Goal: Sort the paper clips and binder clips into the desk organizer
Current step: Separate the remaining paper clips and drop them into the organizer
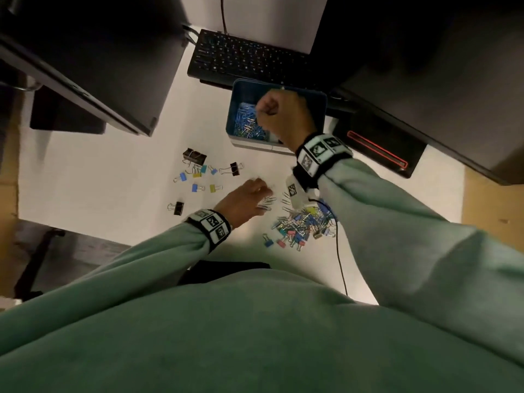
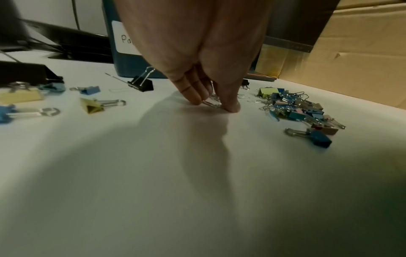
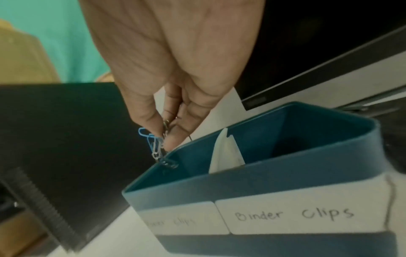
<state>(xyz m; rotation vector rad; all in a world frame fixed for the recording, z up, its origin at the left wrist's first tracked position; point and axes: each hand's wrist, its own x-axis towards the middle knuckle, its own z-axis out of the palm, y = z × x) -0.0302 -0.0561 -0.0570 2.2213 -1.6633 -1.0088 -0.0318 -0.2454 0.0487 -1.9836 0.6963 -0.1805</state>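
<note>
A blue desk organizer (image 1: pixel 236 89) (image 3: pixel 274 175) stands behind the clips, with labels "Paper clips" and "Binder Clips" on its front. Its left compartment holds blue and silver paper clips (image 1: pixel 248 121). My right hand (image 1: pixel 279 114) (image 3: pixel 167 132) hovers over that compartment and pinches a small bunch of paper clips (image 3: pixel 156 146), blue and silver, which dangle at the rim. My left hand (image 1: pixel 249 198) (image 2: pixel 216 104) is down on the desk, with thumb and fingers pinching silver paper clips (image 2: pixel 212 102). A mixed pile of clips (image 1: pixel 300 225) (image 2: pixel 294 107) lies to its right.
Loose binder clips (image 1: pixel 198 177) in black, blue and yellow lie left of my left hand. A keyboard (image 1: pixel 243 56) sits behind the organizer, dark monitors stand at both sides, and a thin black cable (image 1: pixel 338 256) runs over the white desk. A cardboard box (image 2: pixel 351 52) stands at the right.
</note>
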